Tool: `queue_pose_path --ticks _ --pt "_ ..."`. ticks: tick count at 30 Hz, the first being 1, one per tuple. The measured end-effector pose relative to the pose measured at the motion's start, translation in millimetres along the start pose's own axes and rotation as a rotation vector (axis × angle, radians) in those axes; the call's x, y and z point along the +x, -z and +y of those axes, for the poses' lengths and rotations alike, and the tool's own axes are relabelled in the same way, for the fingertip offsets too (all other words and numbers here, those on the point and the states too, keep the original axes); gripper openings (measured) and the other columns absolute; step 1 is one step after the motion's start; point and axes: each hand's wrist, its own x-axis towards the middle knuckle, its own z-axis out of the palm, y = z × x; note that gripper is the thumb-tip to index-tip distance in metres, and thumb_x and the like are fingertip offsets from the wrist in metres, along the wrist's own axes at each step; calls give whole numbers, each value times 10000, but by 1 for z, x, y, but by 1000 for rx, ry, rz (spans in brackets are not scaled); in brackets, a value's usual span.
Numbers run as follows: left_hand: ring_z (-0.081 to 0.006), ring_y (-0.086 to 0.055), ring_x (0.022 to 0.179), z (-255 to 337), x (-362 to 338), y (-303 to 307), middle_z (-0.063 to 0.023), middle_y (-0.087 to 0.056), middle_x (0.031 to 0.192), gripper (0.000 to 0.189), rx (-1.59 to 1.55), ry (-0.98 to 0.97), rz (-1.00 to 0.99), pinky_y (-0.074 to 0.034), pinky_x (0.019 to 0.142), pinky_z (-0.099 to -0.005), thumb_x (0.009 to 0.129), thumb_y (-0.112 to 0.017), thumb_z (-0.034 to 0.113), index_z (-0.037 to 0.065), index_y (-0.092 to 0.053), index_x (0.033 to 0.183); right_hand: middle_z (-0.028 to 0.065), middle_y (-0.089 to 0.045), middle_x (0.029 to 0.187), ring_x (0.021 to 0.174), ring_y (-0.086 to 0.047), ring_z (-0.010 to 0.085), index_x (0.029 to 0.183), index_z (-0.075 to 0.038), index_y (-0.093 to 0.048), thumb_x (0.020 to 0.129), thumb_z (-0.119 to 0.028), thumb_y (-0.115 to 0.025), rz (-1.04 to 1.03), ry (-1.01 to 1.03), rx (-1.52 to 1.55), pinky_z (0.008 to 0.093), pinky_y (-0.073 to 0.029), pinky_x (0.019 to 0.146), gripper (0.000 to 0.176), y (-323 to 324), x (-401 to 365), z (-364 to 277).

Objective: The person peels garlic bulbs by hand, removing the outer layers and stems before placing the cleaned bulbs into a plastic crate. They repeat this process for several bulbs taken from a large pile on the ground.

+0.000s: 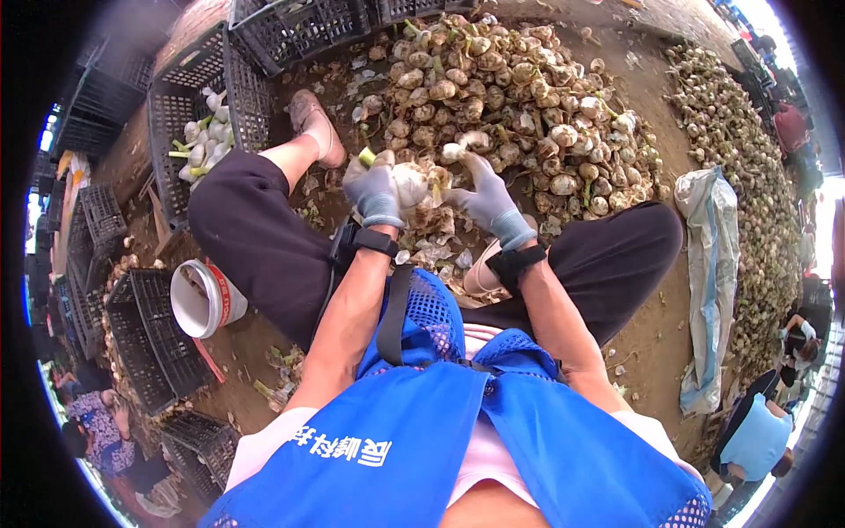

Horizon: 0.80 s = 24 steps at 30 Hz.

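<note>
Left hand (374,189): gloved; closed round bulb (410,183), cupping it from the side; near edge of pile (519,97)
Right hand (487,198): gloved; fingertips pinched on pale scrap (453,151) at bulb's far side; loose skin or part of bulb, cannot tell
Bulb: garlic, whitish, dirty; held between both hands just short of pile, above the lap; green stem stub (367,157) poking up past left thumb
Handling: likely light and firm; outer skin papery, tears and flakes easily; cloves bruise if squeezed hard; gloves probably grip dry skin fine
Hold: whole palm round the body, not the stub; stub could snap off; skin best pulled from neck end
Pile: big heap of unpeeled garlic on dirt ground, straight ahead of knees
Peelings (431,246): scattered skins on near side of pile, between the legs
Crate (167,106): black, left of pile; cleaner white bulbs inside; more black crates further left
Bucket (198,299): white, on its side, left of pile and nearer, beside the left knee
Sack (713,264): pale, crumpled, right of pile
Others: people crouched well off from pile, at frame edges; not touching anything here
</note>
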Motion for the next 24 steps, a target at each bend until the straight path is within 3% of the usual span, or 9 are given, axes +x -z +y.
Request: queue_pose_path --ticks 2,4,6,12,14,16,19,22,24 --pt "-106 -457 546 -1 -4 0 -25 -546 625 144 354 -243 -140 -401 513 -276 695 -681 24 8 -539 700 171 -525 1086 989 -538 332 1070 -29 -493 696 -286 -671 -197 -34 -255 394 -445 822 487 2 -4 -32" --pt "-229 -511 539 6 -17 -3 -113 -548 621 202 569 -528 -171 -418 545 -331 691 -695 123 17 -523 700 154 -563 958 875 -570 310 960 -44 -542 697 -256 -651 -148 -62 -485 393 -465 742 354 -7 -10 -49" --pt "-296 -502 547 25 -22 0 -138 -522 623 220 562 -593 -181 -413 541 -350 700 -686 148 21 -507 681 170 -568 772 748 -581 314 804 -22 -579 699 -198 -629 -215 -237 83 378 -463 669 211 -6 -11 -39" --pt "-283 -481 544 27 -22 -4 -125 -485 623 222 555 -809 -200 -391 516 -364 715 -679 132 20 -492 670 187 -565 668 589 -557 303 696 18 -580 702 -120 -579 100 -50 93 360 -428 548 139 -28 -19 -30" --pt "-277 -477 541 25 -29 -4 -123 -484 624 216 488 -765 -245 -390 512 -357 719 -677 118 21 -491 668 160 -535 544 467 -496 166 637 18 -569 691 -76 -576 180 -373 268 312 -402 481 109 -44 -11 -4" --pt "-217 -469 527 26 -33 -6 -95 -490 615 210 462 -864 -328 -390 503 -326 725 -679 88 26 -489 665 151 -570 565 489 -529 165 634 13 -590 698 -105 -594 132 -647 650 303 -413 492 135 -70 -2 31" --pt "-91 -464 533 11 -16 1 2 -517 589 205 226 -381 -346 -392 493 -262 730 -677 64 35 -492 648 183 -617 665 621 -618 281 690 6 -631 697 -197 -617 -37 -590 152 333 -460 567 204 -65 2 15" --pt "-89 -479 510 3 -10 4 -5 -537 589 212 65 -271 -293 -406 490 -239 746 -647 44 46 -479 616 211 -623 741 728 -619 342 713 10 -635 700 -209 -601 -171 -481 -100 364 -475 618 222 -92 2 41" --pt "-140 -519 472 7 -4 2 -61 -550 589 168 -280 -95 -208 -445 471 -261 770 -610 56 72 -477 668 195 -631 768 779 -619 329 745 -10 -652 697 -188 -599 -240 -617 -70 364 -483 657 192 -92 -6 34"
